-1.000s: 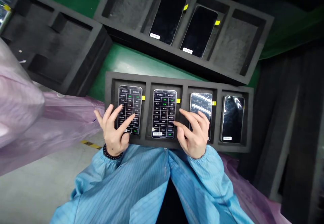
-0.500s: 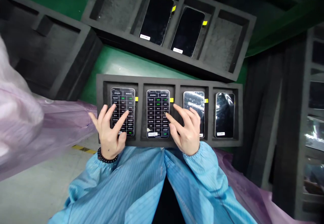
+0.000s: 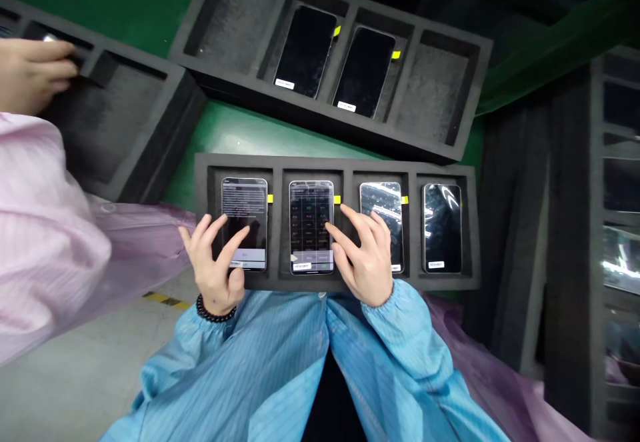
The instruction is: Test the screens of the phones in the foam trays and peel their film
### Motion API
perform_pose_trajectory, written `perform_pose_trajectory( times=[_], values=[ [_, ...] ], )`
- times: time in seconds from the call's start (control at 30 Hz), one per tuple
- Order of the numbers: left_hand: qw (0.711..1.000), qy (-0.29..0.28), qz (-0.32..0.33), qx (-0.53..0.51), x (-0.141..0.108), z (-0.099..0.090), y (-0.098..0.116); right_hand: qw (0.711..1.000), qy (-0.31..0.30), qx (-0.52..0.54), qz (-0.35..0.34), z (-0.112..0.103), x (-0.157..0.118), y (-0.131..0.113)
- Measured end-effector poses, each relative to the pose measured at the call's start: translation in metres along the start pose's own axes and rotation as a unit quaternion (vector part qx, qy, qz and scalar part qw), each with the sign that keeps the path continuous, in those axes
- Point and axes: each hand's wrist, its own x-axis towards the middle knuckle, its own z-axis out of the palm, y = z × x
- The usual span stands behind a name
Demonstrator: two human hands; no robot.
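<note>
My left hand (image 3: 217,262), with a dark beaded bracelet at the wrist, hovers over or touches the leftmost smartphone (image 3: 245,229), fingers spread. That phone's screen shows lines of text with a pale bar below. The index finger of my right hand (image 3: 367,255) points at the right edge of the second smartphone (image 3: 307,229), whose dimmed screen shows a grid and a grey panel. Its other fingers are apart, over part of the third smartphone (image 3: 383,195). A fourth smartphone (image 3: 443,229) has a dark, reflecting screen. All lie in compartments of a dark foam tray (image 3: 345,162).
Behind stands another foam tray (image 3: 240,82) with two dark-screened phones (image 3: 305,49). At the left, a co-worker's hand (image 3: 35,72) in a pink sleeve (image 3: 30,209) reaches over a third foam tray (image 3: 120,135). Shelving with phones is at right.
The left phone's screen went from a grid to text, and the second phone's grid dimmed behind a panel. A co-worker's hand has come into view at upper left. My hands barely moved.
</note>
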Motion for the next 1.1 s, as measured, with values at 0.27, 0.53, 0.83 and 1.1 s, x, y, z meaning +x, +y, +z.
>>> perform_pose_trajectory(
  times=[0.27,0.53,0.83,1.1],
  values=[
    [0.994,0.079,0.076,0.017,-0.001,-0.007,-0.002,0.995,0.069,0.044,0.052,-0.019,-0.012,0.014],
    [0.979,0.113,0.163,0.046,0.04,0.0,-0.034,0.93,0.116,-0.133,0.322,-0.068,-0.067,0.082],
    [0.981,-0.018,-0.169,0.094,0.099,0.021,-0.045,0.863,-0.05,-0.102,0.492,-0.07,-0.1,0.084],
    [0.921,-0.134,-0.359,0.063,0.114,0.005,-0.059,0.786,-0.034,0.21,0.58,-0.082,-0.134,0.072]
  ],
)
